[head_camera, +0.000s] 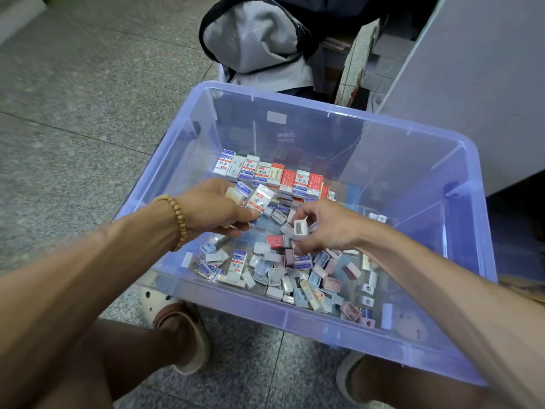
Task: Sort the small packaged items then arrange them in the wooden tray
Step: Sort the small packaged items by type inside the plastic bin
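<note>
Both my hands are inside the clear blue bin (pixel 460 208) on the tiled floor (pixel 67 107). My left hand (pixel 212 208) grasps a few small packaged items (pixel 259 199), fingers curled round them; how many, I cannot tell. My right hand (pixel 327 228) pinches a small white sharpener (pixel 300 227), its fingertips hidden among the loose pile (pixel 295 276). A neat row of red and blue packets (pixel 271 174) stands toward the bin's far side. Print on them is too small to read. A grey backpack (pixel 259 39) sits beyond the bin, cut off at the top edge.
</note>
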Available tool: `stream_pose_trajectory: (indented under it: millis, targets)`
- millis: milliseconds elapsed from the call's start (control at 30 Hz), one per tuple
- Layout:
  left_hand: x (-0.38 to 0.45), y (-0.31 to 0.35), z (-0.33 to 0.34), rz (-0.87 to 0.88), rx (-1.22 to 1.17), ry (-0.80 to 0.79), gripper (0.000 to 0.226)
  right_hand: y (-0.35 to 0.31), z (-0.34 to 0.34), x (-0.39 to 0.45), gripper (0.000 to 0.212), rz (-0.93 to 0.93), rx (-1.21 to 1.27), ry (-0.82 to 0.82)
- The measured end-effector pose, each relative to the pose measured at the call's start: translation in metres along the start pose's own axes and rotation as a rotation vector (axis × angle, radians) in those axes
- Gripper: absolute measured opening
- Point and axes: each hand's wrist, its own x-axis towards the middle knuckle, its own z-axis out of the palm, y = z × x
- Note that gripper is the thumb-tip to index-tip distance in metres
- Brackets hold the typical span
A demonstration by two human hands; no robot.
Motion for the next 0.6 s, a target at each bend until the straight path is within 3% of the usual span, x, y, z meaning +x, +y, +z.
stream_pose_trajectory:
  millis: [67, 333, 500, 600]
  targets:
    - [-0.009, -0.001, -0.001, -0.002, -0.014, 0.023, 0.015, 0.003, 0.000, -0.002, 0.038, 0.032, -0.135, -0.026]
    - [-0.023, -0.009, -0.012, -0.084, -0.075, 0.117, 0.020, 0.005, 0.008, 0.002, 0.016, -0.016, -0.045, -0.009]
    - [-0.020, -0.010, -0.020, -0.105, -0.154, 0.168, 0.020, -0.006, 0.008, 0.015, 0.016, -0.098, 0.240, 0.322]
    - [-0.017, -0.008, -0.019, -0.089, -0.186, 0.165, 0.007, -0.020, 0.001, 0.039, 0.017, -0.057, 0.422, 0.478]
